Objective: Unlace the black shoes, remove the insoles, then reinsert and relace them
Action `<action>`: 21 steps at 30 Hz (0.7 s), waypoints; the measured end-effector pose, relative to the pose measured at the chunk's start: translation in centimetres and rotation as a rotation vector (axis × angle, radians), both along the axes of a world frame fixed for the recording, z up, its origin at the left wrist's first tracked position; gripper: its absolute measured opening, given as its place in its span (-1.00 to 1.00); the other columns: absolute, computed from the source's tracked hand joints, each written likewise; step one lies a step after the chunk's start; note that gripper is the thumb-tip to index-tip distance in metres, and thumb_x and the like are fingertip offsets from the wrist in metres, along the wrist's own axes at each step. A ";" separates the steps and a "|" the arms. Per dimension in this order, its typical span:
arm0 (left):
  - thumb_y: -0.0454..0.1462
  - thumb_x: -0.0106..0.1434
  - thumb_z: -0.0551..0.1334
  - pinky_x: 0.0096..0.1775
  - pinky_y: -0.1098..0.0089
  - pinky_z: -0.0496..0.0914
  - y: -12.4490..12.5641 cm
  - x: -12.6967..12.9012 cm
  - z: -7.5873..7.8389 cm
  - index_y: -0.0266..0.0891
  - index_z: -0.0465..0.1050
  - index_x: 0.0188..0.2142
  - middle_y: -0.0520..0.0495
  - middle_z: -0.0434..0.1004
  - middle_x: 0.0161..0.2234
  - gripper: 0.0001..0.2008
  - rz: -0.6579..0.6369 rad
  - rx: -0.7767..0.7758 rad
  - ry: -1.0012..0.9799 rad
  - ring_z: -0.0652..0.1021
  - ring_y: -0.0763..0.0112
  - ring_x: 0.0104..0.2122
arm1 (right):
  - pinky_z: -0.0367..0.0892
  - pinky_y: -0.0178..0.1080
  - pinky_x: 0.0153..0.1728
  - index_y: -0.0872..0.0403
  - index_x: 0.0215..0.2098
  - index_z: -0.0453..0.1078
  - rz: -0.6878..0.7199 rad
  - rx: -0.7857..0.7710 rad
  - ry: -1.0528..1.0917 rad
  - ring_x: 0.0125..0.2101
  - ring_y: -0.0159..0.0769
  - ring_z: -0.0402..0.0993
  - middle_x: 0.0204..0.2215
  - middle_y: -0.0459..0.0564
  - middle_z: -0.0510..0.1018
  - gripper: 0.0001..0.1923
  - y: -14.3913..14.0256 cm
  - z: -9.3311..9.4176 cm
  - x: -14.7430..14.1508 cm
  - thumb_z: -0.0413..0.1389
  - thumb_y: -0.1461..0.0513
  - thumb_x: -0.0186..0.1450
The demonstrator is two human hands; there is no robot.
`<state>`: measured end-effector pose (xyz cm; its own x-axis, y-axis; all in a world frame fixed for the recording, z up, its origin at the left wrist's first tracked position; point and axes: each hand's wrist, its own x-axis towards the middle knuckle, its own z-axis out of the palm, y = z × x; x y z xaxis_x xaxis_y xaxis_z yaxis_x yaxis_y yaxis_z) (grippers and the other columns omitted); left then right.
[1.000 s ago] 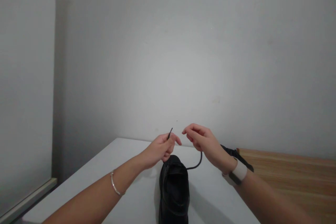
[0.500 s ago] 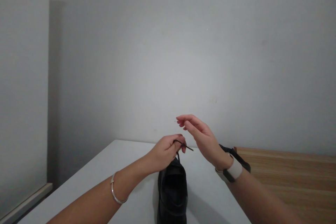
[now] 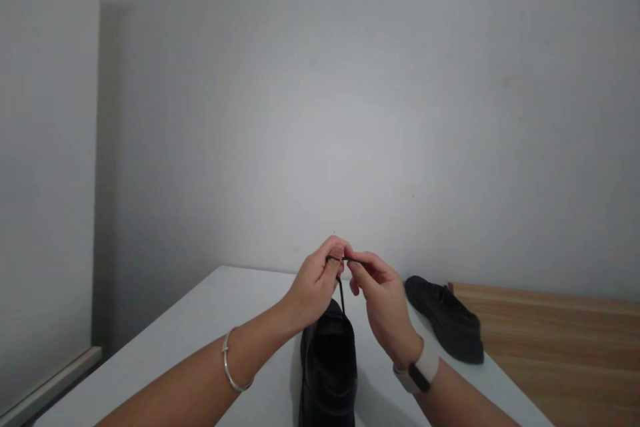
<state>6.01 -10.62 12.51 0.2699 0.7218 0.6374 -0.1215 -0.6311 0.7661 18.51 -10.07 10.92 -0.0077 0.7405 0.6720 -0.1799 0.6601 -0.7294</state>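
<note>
Your left hand (image 3: 315,283) and right hand (image 3: 381,300) both pinch the black shoelace (image 3: 341,290) between their fingertips, just above the black shoe (image 3: 329,367) at 6 o'clock on the white table (image 3: 210,327); a second shoe (image 3: 445,317) lies at 3 o'clock.

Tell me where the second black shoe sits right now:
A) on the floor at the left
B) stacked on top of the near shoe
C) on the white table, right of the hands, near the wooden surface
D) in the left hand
C: the second shoe lies on the white table beside the wooden surface, apart from both hands, which pinch the lace over the near shoe.
</note>
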 end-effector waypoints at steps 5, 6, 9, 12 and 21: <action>-0.01 0.33 -0.05 -0.62 0.59 0.11 -0.6 0.3 0.4 -0.17 0.26 -0.11 0.15 0.20 -0.58 -0.66 -0.015 0.004 0.026 0.28 0.61 -0.64 | 0.13 -0.36 -0.59 0.03 -0.29 0.45 0.079 0.004 0.069 -0.59 -0.48 0.19 -0.50 -0.15 0.41 -0.87 -0.3 -0.5 -1.0 0.18 0.18 0.19; -0.02 0.33 -0.05 -0.61 0.59 0.15 -0.6 0.3 0.5 -0.17 0.27 -0.09 0.14 0.22 -0.58 -0.65 -0.016 0.006 0.033 0.30 0.60 -0.64 | 0.12 -0.36 -0.59 0.05 -0.34 0.44 0.077 0.010 0.062 -0.59 -0.49 0.18 -0.53 -0.16 0.38 -0.90 -0.5 -0.4 -1.1 0.17 0.18 0.20; -0.02 0.33 -0.05 -0.57 0.56 0.24 -0.4 0.2 0.5 -0.22 0.33 -0.06 0.08 0.29 -0.54 -0.60 -0.009 0.025 0.045 0.34 0.57 -0.59 | 0.14 -0.36 -0.55 0.05 -0.40 0.39 0.066 0.015 0.093 -0.58 -0.48 0.17 -0.56 -0.19 0.33 -0.89 -1.0 0.1 -1.4 0.15 0.17 0.22; 0.01 0.30 -0.01 -0.42 0.46 0.40 0.2 -0.6 0.3 -0.25 0.38 -0.02 -0.11 0.40 -0.31 -0.53 0.038 0.086 0.021 0.44 0.42 -0.35 | 0.25 -0.32 -0.38 0.03 -0.39 0.35 0.092 -0.012 0.247 -0.47 -0.43 0.28 -0.46 -0.15 0.39 -0.89 -1.1 0.7 -1.1 0.12 0.16 0.23; 0.13 0.24 -0.04 -0.29 0.33 0.40 2.9 -6.0 -2.2 -0.34 0.45 -0.42 0.01 0.34 -0.61 -0.41 0.051 -0.297 -0.102 0.44 0.44 -0.49 | 0.33 -0.26 -0.31 0.02 -0.44 0.27 0.150 -0.188 0.374 -0.44 -0.40 0.31 -0.55 -0.19 0.28 -0.80 1.8 -0.2 3.5 0.20 0.12 0.15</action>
